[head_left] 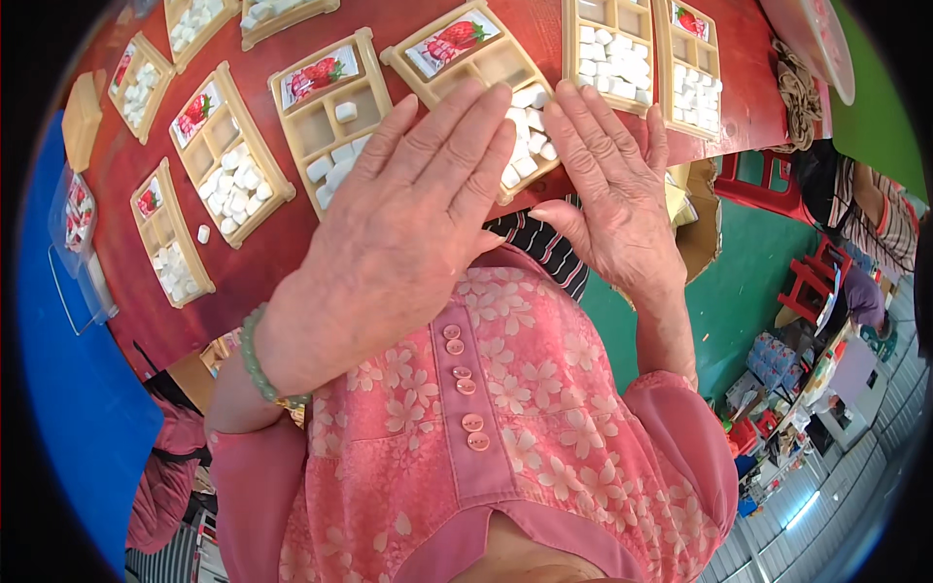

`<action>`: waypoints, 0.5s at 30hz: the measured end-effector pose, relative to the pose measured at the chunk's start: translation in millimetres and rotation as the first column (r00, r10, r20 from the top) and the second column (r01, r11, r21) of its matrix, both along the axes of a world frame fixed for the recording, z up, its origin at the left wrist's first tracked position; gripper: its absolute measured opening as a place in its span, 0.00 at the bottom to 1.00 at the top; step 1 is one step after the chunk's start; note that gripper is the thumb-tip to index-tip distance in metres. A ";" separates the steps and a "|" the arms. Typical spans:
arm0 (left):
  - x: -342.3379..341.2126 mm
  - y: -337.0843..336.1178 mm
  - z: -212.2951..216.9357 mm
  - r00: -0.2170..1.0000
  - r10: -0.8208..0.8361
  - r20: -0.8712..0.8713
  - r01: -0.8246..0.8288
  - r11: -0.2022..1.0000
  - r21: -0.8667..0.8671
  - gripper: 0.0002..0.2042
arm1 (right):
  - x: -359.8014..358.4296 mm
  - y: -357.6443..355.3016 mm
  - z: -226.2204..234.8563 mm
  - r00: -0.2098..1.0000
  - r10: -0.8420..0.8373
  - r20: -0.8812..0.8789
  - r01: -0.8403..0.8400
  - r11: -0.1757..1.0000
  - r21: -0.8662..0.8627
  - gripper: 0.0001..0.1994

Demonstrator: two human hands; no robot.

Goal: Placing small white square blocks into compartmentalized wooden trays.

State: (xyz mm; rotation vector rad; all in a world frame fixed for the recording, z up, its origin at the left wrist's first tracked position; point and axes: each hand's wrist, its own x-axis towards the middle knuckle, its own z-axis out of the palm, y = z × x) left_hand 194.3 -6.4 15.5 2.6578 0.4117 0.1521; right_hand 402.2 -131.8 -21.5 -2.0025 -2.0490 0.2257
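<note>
Both my hands are over a beige compartment tray (537,73) at the middle of the table's near edge. My left hand (408,194) lies across its lower left part, fingers stretched out and flat. My right hand (614,185) is at the tray's right side, fingers straight and thumb spread. Between the hands, white marshmallow-like pieces (523,146) fill the tray's near compartment. A strawberry-print packet (457,41) sits in the far compartment. The left hand also partly covers a second tray (289,121) with a packet and white pieces. Neither hand visibly grips anything.
More such trays stand around on the red table (292,267), including a narrow tray (146,219) at left. One loose white piece (203,233) lies between trays. A clear plastic container (73,219) is at the left edge. Red stools (814,282) and a cardboard box (702,223) are at right.
</note>
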 end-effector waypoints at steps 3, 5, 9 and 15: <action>-0.6 -10.5 -6.2 0.999 0.046 0.020 -0.046 0.999 0.011 0.38 | 0.9 -3.0 -2.2 0.997 -0.021 -0.080 0.029 0.995 0.091 0.38; -0.9 -14.2 -9.2 0.996 0.083 0.043 -0.084 0.996 0.034 0.38 | 1.4 -1.5 -0.8 0.996 -0.039 -0.079 0.051 0.988 0.149 0.32; -3.4 -22.7 -17.9 0.987 0.139 0.076 -0.142 0.990 0.026 0.34 | 1.0 8.3 -0.6 0.940 -0.058 -0.335 0.149 0.956 0.254 0.19; -4.9 -27.5 -23.9 0.987 0.141 0.080 -0.146 0.988 0.057 0.38 | -12.2 28.3 2.7 0.967 -0.001 -0.253 0.078 0.952 0.295 0.12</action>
